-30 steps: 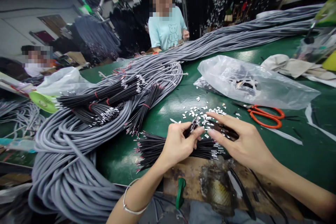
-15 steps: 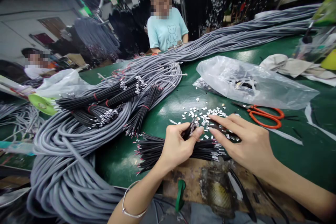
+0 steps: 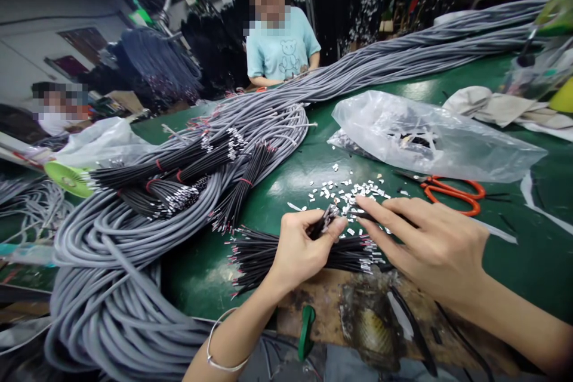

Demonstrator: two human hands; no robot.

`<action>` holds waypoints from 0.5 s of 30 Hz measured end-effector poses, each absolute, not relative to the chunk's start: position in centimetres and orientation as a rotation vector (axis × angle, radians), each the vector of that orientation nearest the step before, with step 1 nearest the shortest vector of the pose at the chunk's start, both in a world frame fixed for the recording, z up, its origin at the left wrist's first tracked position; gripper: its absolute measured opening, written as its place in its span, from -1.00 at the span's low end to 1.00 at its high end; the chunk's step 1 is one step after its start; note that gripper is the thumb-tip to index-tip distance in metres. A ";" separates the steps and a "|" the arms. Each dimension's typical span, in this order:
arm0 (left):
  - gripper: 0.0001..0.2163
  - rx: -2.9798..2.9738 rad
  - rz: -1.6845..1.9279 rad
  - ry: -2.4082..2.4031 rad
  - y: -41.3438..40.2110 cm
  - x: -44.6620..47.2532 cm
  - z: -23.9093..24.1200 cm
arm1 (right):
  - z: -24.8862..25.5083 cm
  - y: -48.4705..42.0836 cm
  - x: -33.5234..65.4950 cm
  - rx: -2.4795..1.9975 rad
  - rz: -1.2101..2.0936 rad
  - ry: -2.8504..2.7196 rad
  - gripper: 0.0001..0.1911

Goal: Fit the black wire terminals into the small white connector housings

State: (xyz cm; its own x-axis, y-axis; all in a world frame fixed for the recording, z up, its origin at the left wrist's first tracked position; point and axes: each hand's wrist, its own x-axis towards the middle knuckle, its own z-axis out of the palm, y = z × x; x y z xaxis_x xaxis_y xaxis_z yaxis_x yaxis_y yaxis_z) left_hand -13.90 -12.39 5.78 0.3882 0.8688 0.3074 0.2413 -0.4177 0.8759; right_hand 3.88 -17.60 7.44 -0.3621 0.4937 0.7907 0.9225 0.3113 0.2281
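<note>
A small bundle of short black wires (image 3: 320, 225) is gripped in my left hand (image 3: 302, 245), thumb pressed over it and pale ends facing up. My right hand (image 3: 430, 245) faces it from the right, with a thin black length that looks like a wire (image 3: 371, 216) pinched between thumb and fingers; its tip is near the bundle. Beneath both hands lies a larger pile of black wires (image 3: 257, 256) with red and white stripped ends. Small white pieces (image 3: 342, 194) are scattered on the green table (image 3: 215, 277) just beyond my fingers.
Orange-handled scissors (image 3: 454, 194) and a clear plastic bag (image 3: 430, 137) lie to the right. Thick grey cables (image 3: 116, 274) coil on the left, with tied black wire bundles (image 3: 134, 174) on top. A wooden board (image 3: 322, 298) is at the front. A person (image 3: 282, 48) sits opposite.
My right hand has turned slightly, and the dark length between its fingers shows more clearly. My left hand keeps its hold on the bundle. The view has shifted a little.
</note>
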 end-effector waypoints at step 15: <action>-0.68 1.873 1.017 0.959 -12.2 -13.9 5.6 | 7.8 -17.6 3.8 -1.252 -1.028 -2.001 -0.68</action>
State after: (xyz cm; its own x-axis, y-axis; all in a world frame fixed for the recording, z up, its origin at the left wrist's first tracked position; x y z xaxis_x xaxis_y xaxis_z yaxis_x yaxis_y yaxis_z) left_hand -13.88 -12.17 5.57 0.3942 0.8705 0.2948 0.2430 -0.4081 0.8800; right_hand 3.81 -17.62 7.83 -0.4076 0.4818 0.7757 0.9112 0.2700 0.3111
